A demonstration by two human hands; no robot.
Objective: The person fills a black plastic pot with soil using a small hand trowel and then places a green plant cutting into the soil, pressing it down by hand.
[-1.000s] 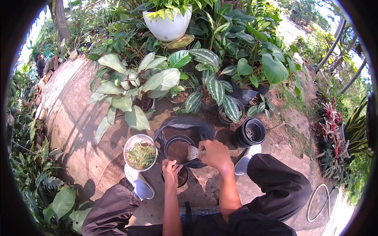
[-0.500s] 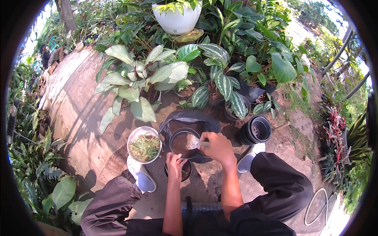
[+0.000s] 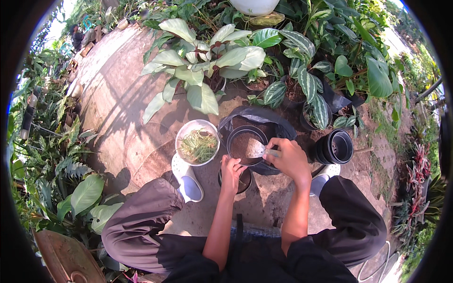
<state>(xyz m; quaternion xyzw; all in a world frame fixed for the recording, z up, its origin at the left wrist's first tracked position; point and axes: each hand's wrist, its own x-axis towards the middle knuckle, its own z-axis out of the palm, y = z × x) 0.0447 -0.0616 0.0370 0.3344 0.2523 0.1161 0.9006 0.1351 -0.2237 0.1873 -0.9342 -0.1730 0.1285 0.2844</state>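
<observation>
My right hand (image 3: 290,159) is closed round the handle of a small trowel (image 3: 255,148). The trowel's pale, soil-smeared blade dips into a black plant pot (image 3: 229,147), over the brown soil (image 3: 242,140) inside. At the pot's near left rim, the fingers of my left hand (image 3: 230,172) pinch the edge. Behind and around this pot spreads an open black plastic bag (image 3: 282,123) with more soil in it. Another dark pot (image 3: 245,183) stands just below, partly hidden by my left hand.
A white bowl (image 3: 180,150) of green grass-like cuttings (image 3: 200,145) stands on the left. Stacked black pots (image 3: 325,150) are on the right, beside my shoe (image 3: 326,176). Leafy potted plants (image 3: 203,66) line the far side, and a white planter (image 3: 255,5) stands behind them.
The view has shifted, so the scene sits higher and further right. The trowel stays in the pot, and both hands keep their holds.
</observation>
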